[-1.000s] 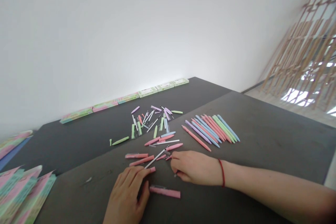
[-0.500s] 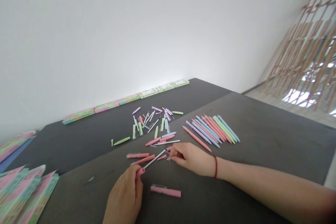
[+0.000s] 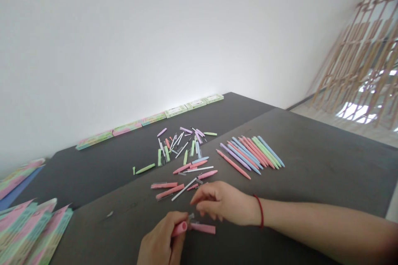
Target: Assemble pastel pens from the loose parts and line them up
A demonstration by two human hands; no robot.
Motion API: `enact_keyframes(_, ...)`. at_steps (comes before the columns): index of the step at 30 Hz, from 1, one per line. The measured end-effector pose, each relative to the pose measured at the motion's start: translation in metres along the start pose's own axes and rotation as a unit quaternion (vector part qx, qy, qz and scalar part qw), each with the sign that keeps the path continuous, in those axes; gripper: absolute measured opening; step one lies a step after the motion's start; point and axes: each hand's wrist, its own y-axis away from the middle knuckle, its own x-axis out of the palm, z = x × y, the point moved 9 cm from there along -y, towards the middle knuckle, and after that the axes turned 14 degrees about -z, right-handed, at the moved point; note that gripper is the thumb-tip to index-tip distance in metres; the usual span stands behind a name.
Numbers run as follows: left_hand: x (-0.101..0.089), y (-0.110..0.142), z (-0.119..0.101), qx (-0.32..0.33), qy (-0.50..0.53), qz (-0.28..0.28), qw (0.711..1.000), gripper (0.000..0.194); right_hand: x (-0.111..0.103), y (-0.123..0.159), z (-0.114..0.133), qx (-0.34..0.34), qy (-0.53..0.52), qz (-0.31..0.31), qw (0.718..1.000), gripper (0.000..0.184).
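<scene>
While the left hand [image 3: 159, 243] closes around a pink pen barrel [image 3: 179, 228], its open end held clear of the palm, the right hand [image 3: 224, 203] hangs loosely curled and seemingly empty, just above a second pink barrel [image 3: 202, 228]. Beyond lie a white refill [image 3: 184, 189] and scattered pen parts — whole pastel pens [image 3: 248, 157] sit apart, aligned side by side on the dark table [image 3: 323, 165].
</scene>
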Motion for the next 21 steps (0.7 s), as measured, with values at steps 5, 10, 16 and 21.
enact_keyframes(5,-0.009,-0.003,0.020,-0.120,0.009,-0.038,0.992,0.015,-0.031,-0.010,0.016,-0.230,0.377,-0.101,0.891,0.016)
enact_keyframes(10,-0.010,0.000,0.021,-0.147,0.029,-0.056,0.987,0.016,-0.023,-0.016,0.004,-0.236,0.462,-0.070,0.852,0.017)
enact_keyframes(16,-0.009,0.000,0.023,-0.160,0.026,-0.051,0.985,0.019,-0.023,-0.013,0.007,-0.220,0.399,-0.077,0.887,0.008)
enact_keyframes(21,-0.013,0.000,0.019,-0.168,0.027,-0.065,0.983,0.019,-0.017,0.005,0.020,-0.191,0.188,-0.072,0.961,0.006)
